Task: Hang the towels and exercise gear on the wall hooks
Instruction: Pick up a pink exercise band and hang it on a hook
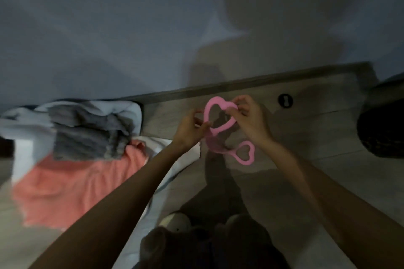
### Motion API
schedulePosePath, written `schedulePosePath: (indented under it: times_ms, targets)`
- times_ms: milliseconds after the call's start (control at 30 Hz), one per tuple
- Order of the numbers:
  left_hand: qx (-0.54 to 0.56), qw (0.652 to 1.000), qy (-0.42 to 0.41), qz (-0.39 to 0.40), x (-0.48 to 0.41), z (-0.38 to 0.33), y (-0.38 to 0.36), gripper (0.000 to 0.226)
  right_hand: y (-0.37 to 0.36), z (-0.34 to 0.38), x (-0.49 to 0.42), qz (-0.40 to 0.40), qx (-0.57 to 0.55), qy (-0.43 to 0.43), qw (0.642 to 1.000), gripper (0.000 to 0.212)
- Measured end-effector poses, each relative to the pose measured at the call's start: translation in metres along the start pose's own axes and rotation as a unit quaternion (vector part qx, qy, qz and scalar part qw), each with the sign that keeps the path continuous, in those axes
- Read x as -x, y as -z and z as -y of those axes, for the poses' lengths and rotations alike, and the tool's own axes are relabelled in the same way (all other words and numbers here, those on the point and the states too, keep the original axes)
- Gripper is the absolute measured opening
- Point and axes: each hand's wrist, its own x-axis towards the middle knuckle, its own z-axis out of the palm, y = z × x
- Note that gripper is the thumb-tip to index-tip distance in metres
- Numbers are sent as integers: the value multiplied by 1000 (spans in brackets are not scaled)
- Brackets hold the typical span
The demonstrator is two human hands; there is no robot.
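Pink exercise band (207,111): two heart-shaped loop handles joined by a bunched strap. It is held up over the pale floor (306,137); the lower heart (246,162) dangles. Left hand (189,129) pinches the upper heart's left edge. Right hand (251,120) pinches its right lobe, fingers curled close. Grey towel (87,137) and coral towel (76,181) heaped at left, well apart.

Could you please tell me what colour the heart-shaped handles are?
The handles are pink; head view.

Head camera looks steeply down (close, wide-angle) past outstretched arms.
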Motion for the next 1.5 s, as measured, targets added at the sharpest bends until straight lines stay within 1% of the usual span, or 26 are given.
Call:
schedulePosePath:
  times_ms: [100, 200, 400, 467, 533, 633, 700, 833, 900, 1033, 1233, 1333, 1500]
  targets:
    - [73, 997, 25, -12, 51, -64, 20, 36, 25, 80, 27, 12, -6, 16, 1000, 14]
    - [85, 995, 16, -52, 102, -133, 40, 33, 55, 166, 55, 19, -1, 41, 999, 12]
    - [84, 986, -68, -124, 202, -285, 105, 31, 120, 346, 117, 28, 21, 106, 994, 15]
    - [72, 982, -97, -147, 235, -334, 135, 28, 138, 411, 136, 38, 5, 128, 991, 17]
    - [85, 975, -130, -159, 266, -383, 166, 24, 154, 475, 154, 55, -26, 155, 986, 17]
    - [107, 963, -172, -176, 313, -454, 212, 16, 173, 567, 180, 69, -52, 217, 972, 24]
    - [109, 954, -200, -195, 342, -500, 239, 16, 183, 623, 195, 72, -65, 252, 963, 27]
    - [110, 932, -259, -228, 399, -578, 283, 13, 202, 721, 218, 62, -80, 318, 943, 19]
    - [105, 917, -288, -254, 425, -611, 301, 16, 211, 762, 230, 60, -90, 351, 930, 17]
    - [94, 881, -344, -310, 473, -673, 326, 22, 229, 831, 257, 65, -102, 425, 897, 21]
    - [81, 827, -411, -375, 534, -740, 356, 16, 245, 910, 291, 82, -138, 488, 858, 18]
    - [85, 813, -420, -394, 561, -763, 372, 13, 246, 943, 306, 89, -143, 509, 844, 15]
    - [74, 791, -425, -434, 604, -788, 402, 11, 237, 989, 325, 107, -138, 538, 825, 16]
